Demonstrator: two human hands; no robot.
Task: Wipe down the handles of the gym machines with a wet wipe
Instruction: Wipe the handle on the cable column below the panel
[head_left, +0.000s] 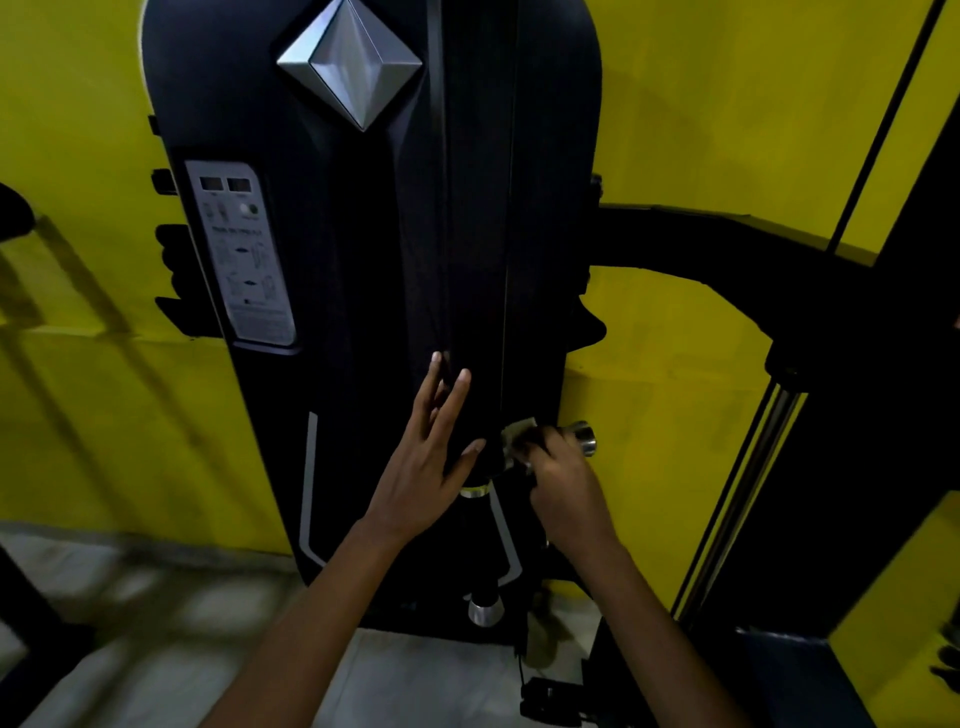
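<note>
**Wipe on the right-hand handle of a black gym machine**

Yellow walls surround a tall black machine (363, 270), with a pale floor (156, 613) at its foot.

Low on the machine's front, the right hand (563, 475) has its fingers curled over a crumpled wet wipe (517, 434) and presses it onto a short handle (563, 436). This handle lies roughly level, its long axis running left to right, and its shiny metal end cap (586, 436) points toward the right wall. Most of its dark grip is hidden under the fingers and the wipe, so only the cap and a sliver of the grip show.

Just to the left, the left hand (428, 452) is spread wide, fingers straight and pointing up, with the palm laid flat against the dark front panel. It holds nothing.

Below the hands a second handle (480, 571) hangs nearly upright, dark-gripped, with a bright ring at its top and a metal cap (484, 612) at its lower end pointing at the floor. Its outline blends into the black panel behind and is hard to trace.

Higher up, a grey label (241, 254) sits on the machine's left side; its print is too blurred to read. A silver diamond emblem (350, 62) sits near the top. To the right, a black arm (727, 244) reaches to a frame with steel rods (748, 493), cut off by the picture's edge.
</note>
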